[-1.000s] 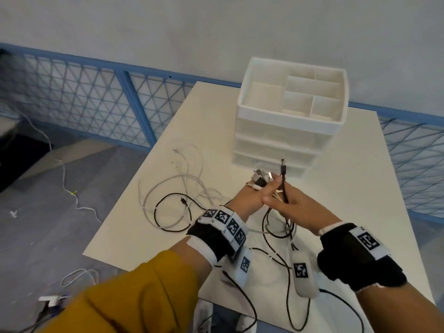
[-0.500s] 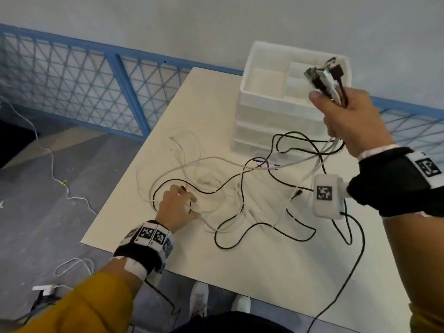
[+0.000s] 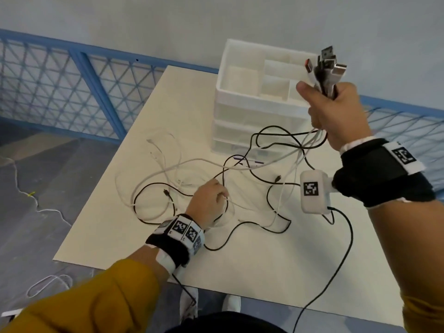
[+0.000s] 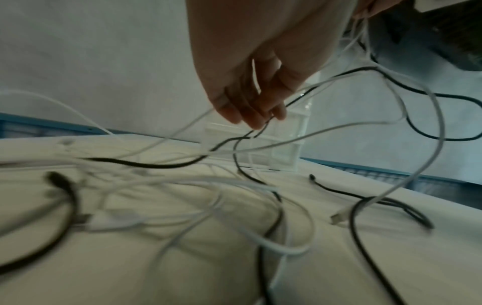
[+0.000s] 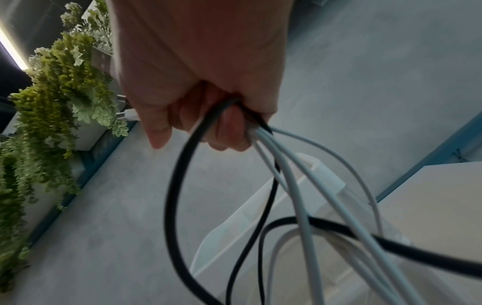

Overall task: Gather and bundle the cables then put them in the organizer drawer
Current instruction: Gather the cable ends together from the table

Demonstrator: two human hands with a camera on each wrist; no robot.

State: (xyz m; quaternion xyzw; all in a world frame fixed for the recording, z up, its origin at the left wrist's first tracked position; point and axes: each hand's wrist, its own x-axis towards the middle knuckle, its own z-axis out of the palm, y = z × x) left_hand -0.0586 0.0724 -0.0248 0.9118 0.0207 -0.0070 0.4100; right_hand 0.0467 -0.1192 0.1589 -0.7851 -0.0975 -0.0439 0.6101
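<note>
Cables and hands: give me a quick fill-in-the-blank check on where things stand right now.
1. The right hand grips the cables' plug ends, raised in front of the ____.
2. The left hand touches the loose cables down on the ____.
3. The cables are black or ____.
4. The organizer's drawers are all ____.

Missing words: organizer; table; white; closed
</note>
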